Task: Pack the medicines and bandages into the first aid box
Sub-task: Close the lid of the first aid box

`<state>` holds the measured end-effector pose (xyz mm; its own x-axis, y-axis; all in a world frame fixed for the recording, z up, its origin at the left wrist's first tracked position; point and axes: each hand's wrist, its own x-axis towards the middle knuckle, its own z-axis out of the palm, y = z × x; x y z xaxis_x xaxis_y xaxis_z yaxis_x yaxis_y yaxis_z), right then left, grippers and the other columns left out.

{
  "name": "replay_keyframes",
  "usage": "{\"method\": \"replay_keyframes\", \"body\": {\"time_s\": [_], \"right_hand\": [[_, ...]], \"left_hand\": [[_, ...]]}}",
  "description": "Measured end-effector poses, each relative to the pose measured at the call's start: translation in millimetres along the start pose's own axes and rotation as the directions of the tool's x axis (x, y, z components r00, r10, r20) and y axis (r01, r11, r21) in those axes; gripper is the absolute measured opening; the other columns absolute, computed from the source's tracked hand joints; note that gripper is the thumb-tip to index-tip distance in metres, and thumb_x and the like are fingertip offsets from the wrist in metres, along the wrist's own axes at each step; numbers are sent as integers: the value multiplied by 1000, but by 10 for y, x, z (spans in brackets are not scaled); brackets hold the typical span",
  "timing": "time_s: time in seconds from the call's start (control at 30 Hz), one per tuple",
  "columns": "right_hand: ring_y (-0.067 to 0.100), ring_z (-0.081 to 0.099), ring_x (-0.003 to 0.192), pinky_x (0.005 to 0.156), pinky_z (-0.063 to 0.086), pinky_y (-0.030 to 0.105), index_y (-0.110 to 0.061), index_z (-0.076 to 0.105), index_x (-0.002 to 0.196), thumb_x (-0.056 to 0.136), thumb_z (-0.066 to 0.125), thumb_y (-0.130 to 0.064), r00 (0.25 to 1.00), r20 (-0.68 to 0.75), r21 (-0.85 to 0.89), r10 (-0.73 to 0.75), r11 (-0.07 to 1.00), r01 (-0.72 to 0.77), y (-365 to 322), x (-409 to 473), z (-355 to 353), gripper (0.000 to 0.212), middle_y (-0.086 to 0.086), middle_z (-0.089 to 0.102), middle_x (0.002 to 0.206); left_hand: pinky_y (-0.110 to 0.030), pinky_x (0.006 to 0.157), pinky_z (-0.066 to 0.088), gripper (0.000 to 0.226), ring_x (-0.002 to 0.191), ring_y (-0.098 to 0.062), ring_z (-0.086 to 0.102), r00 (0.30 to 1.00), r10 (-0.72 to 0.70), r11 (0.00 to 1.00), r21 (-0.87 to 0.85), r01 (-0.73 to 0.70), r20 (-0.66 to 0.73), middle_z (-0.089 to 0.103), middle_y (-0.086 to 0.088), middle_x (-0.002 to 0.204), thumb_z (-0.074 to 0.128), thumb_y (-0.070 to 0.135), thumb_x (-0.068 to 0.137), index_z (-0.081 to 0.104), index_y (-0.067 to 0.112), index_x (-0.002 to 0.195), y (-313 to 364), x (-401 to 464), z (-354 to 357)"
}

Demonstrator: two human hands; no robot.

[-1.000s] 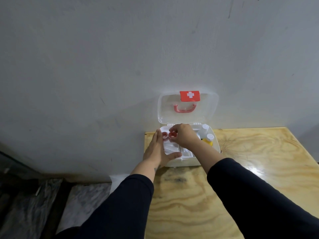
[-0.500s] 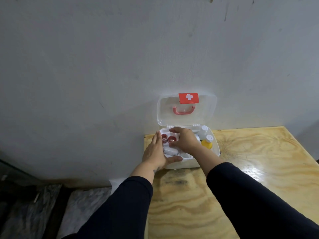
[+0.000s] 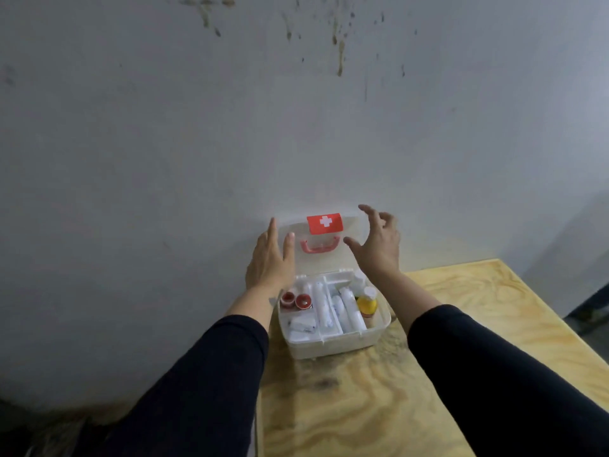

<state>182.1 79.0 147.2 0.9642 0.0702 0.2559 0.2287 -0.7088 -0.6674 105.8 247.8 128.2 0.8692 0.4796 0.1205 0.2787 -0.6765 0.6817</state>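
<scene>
The white first aid box (image 3: 333, 346) sits open at the table's far left corner. Its clear lid (image 3: 324, 258), with a red cross label and a pink handle, leans upright against the wall. Inside lie two red-capped jars (image 3: 296, 300), white bandage rolls (image 3: 321, 305) and a yellow bottle (image 3: 366, 303). My left hand (image 3: 271, 258) is raised at the lid's left edge, fingers straight. At the lid's right edge my right hand (image 3: 377, 244) hovers with its fingers spread. Neither hand holds anything.
The box rests on a pale plywood table (image 3: 461, 357) pushed against a stained grey wall (image 3: 230, 127). The table's left edge runs just beside the box, with dark floor below it.
Both hands have left the inside of the box and risen to either side of the upright lid. The camera view has tilted up slightly.
</scene>
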Motion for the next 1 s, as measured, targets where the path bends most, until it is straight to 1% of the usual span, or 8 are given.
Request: {"method": "replay_keyframes", "body": {"time_s": [0.1,0.27,0.37,0.47,0.6,0.67,0.83,1.0], "right_hand": [[32,44,125,107,40,40,-33,44,133,82,71,-30,996,84,78,6,997,-12,-19,97,32,58,13,34,141],[29,47,123,106,41,37,-32,57,123,79,72,-41,999,41,180,13,983,-20,-19,-10,24,48,10,34,139],[27,50,120,99,40,28,-33,58,122,78,72,-42,999,36,222,-13,975,5,60,-194,-63,47,9,34,138],[25,48,121,92,36,22,-32,58,122,78,74,-39,997,61,241,-38,970,22,196,-461,-133,48,8,30,138],[27,39,130,94,36,23,-29,55,126,76,77,-31,989,130,272,-69,962,32,417,-813,-182,55,9,24,140],[28,38,132,95,38,24,-28,54,127,75,79,-29,985,153,273,-84,961,40,546,-966,-181,58,9,24,140],[30,41,128,96,38,26,-26,53,127,69,82,-33,976,193,229,-99,972,53,846,-1246,-124,66,10,25,138],[29,42,123,94,36,24,-21,49,129,67,82,-25,959,259,135,-115,987,82,990,-1370,-80,70,13,26,137]], "left_hand": [[-43,104,36,63,140,-24,32,1000,-4,1000,20,4,3,24,-3,157,20,59,95,11,31,151,44,-1,10],[-41,105,35,62,141,-21,32,1000,-5,1000,0,5,-19,23,2,158,24,58,95,16,30,150,77,-162,-13],[-39,106,34,62,141,-20,32,999,15,1000,16,-14,-47,23,4,158,27,57,95,19,28,149,72,-385,-21],[-42,111,31,62,144,-21,24,999,26,997,77,-24,-22,16,4,160,28,56,95,14,32,150,30,-676,21],[-47,117,22,66,148,-26,10,999,8,986,164,-17,54,1,6,162,30,60,93,2,40,150,-90,-1047,165],[-47,117,18,69,149,-25,5,997,3,981,193,-17,73,-3,5,162,32,63,92,0,42,149,-169,-1208,246],[-51,114,24,73,148,-30,3,991,-32,978,208,3,133,-8,8,161,34,69,85,-6,54,143,-367,-1519,473],[-48,115,21,70,148,-30,5,983,-91,973,226,53,160,-10,8,161,36,64,88,2,47,147,-447,-1643,627]]}}
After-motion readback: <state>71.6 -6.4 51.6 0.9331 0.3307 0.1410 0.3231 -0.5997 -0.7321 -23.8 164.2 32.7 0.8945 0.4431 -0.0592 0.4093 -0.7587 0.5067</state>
